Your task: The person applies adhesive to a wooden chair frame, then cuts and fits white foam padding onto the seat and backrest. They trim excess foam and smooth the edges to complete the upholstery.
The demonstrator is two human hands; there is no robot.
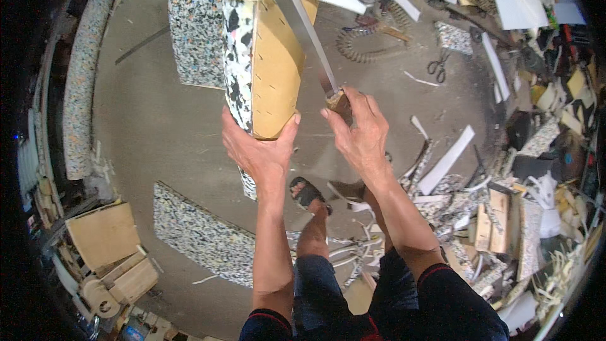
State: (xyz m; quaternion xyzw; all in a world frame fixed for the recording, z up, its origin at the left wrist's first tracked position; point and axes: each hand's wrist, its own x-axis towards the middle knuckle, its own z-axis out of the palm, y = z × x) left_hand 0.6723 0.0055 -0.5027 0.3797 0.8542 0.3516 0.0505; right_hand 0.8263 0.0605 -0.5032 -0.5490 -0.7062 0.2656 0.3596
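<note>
My left hand (259, 148) grips the lower end of a stapled tan board piece (274, 69), which has black-and-white speckled foam (238, 63) along its left side and white foam at its top. My right hand (360, 129), just right of the piece, is closed on the short wooden handle of a long steel blade (302, 28). The blade slants up and to the left, over the upper right edge of the piece. A speckled foam sheet (196, 31) shows behind the piece, at upper left.
A foam roll (86, 82) lies along the left rim. Wooden boards (101, 233) are stacked lower left, a speckled sheet (199, 237) near my legs. Scissors (437, 71), a coiled hose (353, 47) and white offcuts (445, 158) lie on the floor. Scrap heaps fill the right side.
</note>
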